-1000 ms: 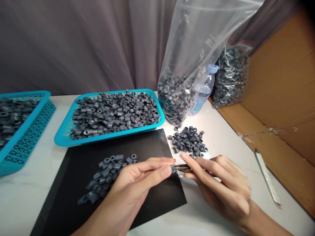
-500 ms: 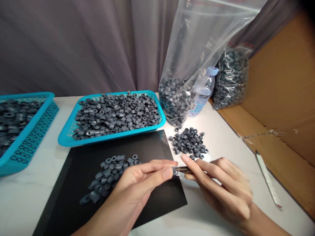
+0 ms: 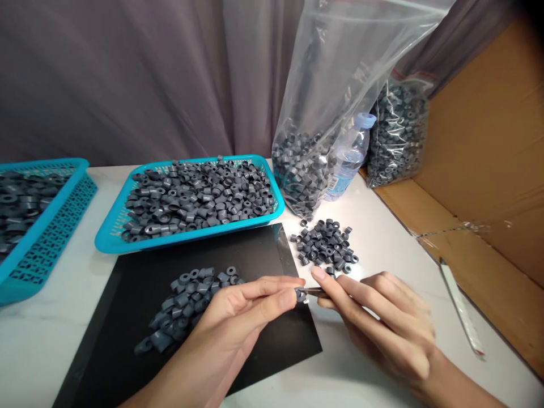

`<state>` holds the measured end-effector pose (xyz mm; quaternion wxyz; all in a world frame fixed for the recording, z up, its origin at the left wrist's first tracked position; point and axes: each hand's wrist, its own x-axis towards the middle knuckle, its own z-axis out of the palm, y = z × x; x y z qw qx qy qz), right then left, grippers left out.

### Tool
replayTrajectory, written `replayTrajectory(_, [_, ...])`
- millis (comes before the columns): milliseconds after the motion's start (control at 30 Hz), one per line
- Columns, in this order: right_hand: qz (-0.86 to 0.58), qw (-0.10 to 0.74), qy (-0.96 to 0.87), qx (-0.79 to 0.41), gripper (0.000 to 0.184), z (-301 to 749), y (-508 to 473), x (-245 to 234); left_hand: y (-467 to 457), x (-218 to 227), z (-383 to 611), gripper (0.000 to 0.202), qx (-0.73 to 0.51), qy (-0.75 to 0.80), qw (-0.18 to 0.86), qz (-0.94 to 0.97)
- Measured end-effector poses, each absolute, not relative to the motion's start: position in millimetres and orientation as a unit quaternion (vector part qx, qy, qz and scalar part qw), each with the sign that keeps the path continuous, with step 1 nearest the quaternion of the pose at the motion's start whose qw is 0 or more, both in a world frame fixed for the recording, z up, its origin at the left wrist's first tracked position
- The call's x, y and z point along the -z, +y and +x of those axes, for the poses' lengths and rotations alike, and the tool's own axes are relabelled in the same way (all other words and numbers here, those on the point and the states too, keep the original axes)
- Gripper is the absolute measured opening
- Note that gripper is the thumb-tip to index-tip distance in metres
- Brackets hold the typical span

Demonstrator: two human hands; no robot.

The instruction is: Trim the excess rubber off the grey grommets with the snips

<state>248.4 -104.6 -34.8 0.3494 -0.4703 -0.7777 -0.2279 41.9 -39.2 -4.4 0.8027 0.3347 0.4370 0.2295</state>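
Observation:
Between its thumb and fingers my left hand [image 3: 255,311] pinches a small grey plastic ring [image 3: 300,294], mostly covered by the fingertips. My right hand [image 3: 382,323] is closed around a thin, dark metal tool [image 3: 315,292]; its narrow end meets the ring, and its kind is hard to make out because the fingers hide most of it. Under my left hand, a pile of grey plastic rings [image 3: 182,306] lies on a black mat [image 3: 272,351]. Just beyond my right hand is another pile of shorter grey rings [image 3: 325,243] on the white table.
A blue basket [image 3: 187,243] full of grey rings stands at the back, with a second blue basket [image 3: 55,238] at left. Behind the right pile are a clear bag [image 3: 306,175], a water bottle [image 3: 351,153] and another filled bag [image 3: 397,136]. A white-handled blade [image 3: 461,309] lies beside cardboard [image 3: 480,141].
The view has shifted slightly, so everything sits a little further left. Both hands keep their hold, with the metal tool still against the ring.

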Motion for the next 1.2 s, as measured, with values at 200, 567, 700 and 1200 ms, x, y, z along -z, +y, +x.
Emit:
replayTrajectory(200, [-0.492,0.39,-0.748,0.215,0.058,248.1,-107.2,42.9,-39.7,6.8,39.6,0.019,-0.238,0.453,0.789,0.34])
replayTrajectory(567, [-0.502,0.397,-0.747,0.179,0.055,247.6,-102.2,43.8,-36.0,3.1,42.4,0.019,-0.247,0.452,0.771,0.374])
replayTrajectory(700, [-0.533,0.419,-0.723,0.134,0.053,249.2,-98.0,44.9,-30.6,5.4,43.3,0.019,-0.239,0.449,0.759,0.405])
replayTrajectory(1200, [-0.589,0.491,-0.591,-0.252,0.027,242.2,-81.1,55.7,-34.9,7.0,59.2,0.017,-0.218,0.408,0.722,0.515])
